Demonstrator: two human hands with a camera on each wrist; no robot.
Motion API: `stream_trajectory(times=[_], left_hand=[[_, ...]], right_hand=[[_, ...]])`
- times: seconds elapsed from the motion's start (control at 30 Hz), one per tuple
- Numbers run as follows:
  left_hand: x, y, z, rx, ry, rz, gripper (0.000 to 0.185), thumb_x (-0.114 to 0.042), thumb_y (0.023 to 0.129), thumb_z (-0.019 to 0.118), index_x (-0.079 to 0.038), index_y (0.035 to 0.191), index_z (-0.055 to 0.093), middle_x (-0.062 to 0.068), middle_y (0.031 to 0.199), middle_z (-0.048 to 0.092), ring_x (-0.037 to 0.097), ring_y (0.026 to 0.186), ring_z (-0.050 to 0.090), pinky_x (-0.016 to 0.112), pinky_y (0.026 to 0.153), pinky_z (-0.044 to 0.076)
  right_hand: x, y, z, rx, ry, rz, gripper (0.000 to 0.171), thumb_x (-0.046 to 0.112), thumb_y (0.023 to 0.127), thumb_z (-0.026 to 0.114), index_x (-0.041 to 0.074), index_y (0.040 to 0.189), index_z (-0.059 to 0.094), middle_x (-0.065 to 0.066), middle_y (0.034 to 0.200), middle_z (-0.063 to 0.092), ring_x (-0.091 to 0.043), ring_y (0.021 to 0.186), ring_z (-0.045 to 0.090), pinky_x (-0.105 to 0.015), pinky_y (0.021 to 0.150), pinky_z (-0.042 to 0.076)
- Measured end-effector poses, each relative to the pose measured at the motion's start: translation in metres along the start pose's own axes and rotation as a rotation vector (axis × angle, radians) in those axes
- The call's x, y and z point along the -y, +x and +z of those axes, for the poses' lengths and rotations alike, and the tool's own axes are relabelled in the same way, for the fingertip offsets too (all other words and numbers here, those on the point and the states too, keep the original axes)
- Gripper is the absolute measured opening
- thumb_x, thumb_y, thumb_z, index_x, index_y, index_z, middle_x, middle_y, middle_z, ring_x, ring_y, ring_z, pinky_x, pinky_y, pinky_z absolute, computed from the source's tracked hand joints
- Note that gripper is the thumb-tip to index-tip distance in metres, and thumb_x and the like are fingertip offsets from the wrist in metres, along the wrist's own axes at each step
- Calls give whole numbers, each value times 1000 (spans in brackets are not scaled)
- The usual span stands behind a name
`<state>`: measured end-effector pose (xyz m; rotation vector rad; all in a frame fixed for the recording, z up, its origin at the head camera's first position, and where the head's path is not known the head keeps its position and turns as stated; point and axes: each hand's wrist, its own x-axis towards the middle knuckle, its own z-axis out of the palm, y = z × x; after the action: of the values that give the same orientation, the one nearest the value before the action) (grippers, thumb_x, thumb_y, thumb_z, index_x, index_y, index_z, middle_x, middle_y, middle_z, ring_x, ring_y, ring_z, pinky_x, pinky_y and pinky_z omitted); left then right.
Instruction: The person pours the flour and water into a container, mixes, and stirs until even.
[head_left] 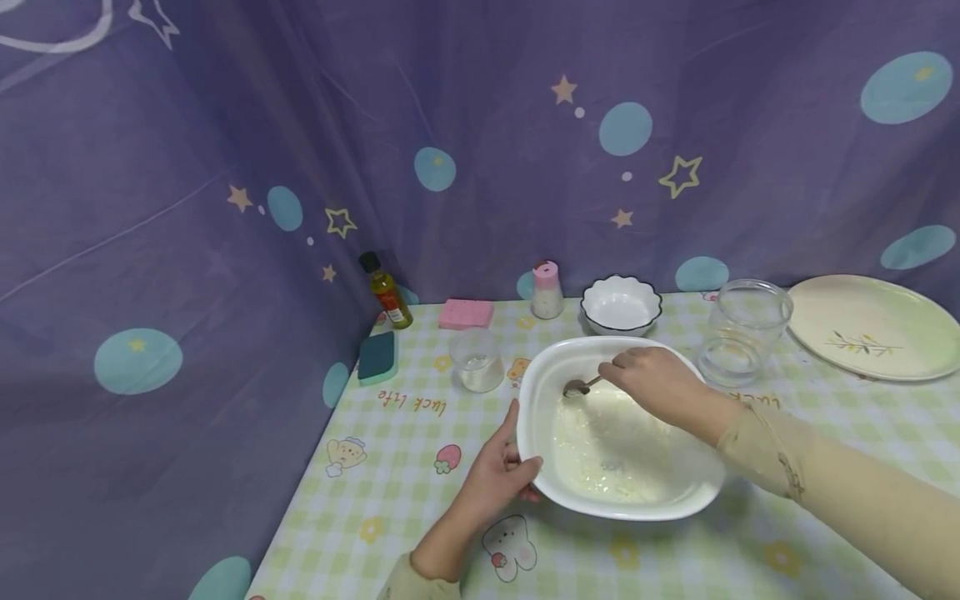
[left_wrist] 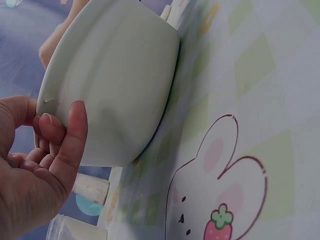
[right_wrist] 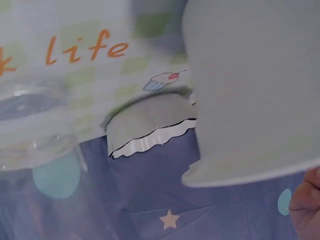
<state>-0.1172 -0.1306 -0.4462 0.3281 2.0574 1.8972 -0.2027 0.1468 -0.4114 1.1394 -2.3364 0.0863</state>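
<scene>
A large white basin (head_left: 531, 392) stands on the checked tablecloth, with a pale, whitish wet mixture (head_left: 611, 442) over its bottom. My left hand (head_left: 495, 471) grips the basin's left rim, thumb over the edge and fingers curled beneath it; the left wrist view shows this hand (left_wrist: 47, 145) against the basin's outer wall (left_wrist: 125, 75). Over the basin, my right hand (head_left: 656, 379) pinches the handle of a small metal spoon (head_left: 576, 388). The spoon's head is near the far left inner wall. In the right wrist view, only part of the right hand (right_wrist: 307, 205) shows beyond the rim.
Behind the basin stand a scalloped white bowl (head_left: 621, 307) and a pink-topped shaker (head_left: 547, 292). Leftward are a clear cup (head_left: 478, 362), pink sponge (head_left: 466, 314), green sponge (head_left: 377, 358) and oil bottle (head_left: 388, 296). A clear jar (head_left: 742, 333) and oval plate (head_left: 877, 325) lie right.
</scene>
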Motion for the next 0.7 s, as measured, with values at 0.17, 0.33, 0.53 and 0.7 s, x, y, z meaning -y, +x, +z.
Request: stream_trajectory(times=[0.17, 0.33, 0.53, 0.7], left_hand=[[0, 0, 0, 6, -15, 5, 85, 0, 94, 59, -20, 158, 7, 34, 98, 65, 15, 62, 65, 31, 57, 57], [0, 0, 1, 4, -22, 6, 85, 0, 94, 58, -19, 158, 6, 33, 98, 65, 15, 62, 65, 29, 56, 56], [0, 0, 2, -10, -28, 2, 85, 1, 93, 58, -21, 158, 7, 33, 98, 66, 15, 61, 65, 28, 56, 56], [1, 0, 2, -12, -39, -2, 85, 1, 94, 58, -20, 158, 6, 33, 98, 65, 16, 62, 66, 29, 56, 56]], right_hand=[[-5, -5, -6, 87, -46, 15, 21, -9, 72, 70, 8, 78, 60, -3, 68, 57, -20, 60, 56, -34, 51, 47], [-8, -13, -17, 181, -52, 73, 21, -7, 73, 70, 10, 75, 59, -3, 66, 55, -21, 59, 54, -35, 51, 47], [-16, -20, -36, 288, -46, 167, 25, -8, 73, 69, 14, 71, 58, -2, 63, 55, -21, 55, 52, -35, 47, 47], [-26, -25, -49, 377, -5, 223, 30, -8, 74, 68, 19, 67, 58, 4, 61, 54, -16, 54, 51, -36, 46, 45]])
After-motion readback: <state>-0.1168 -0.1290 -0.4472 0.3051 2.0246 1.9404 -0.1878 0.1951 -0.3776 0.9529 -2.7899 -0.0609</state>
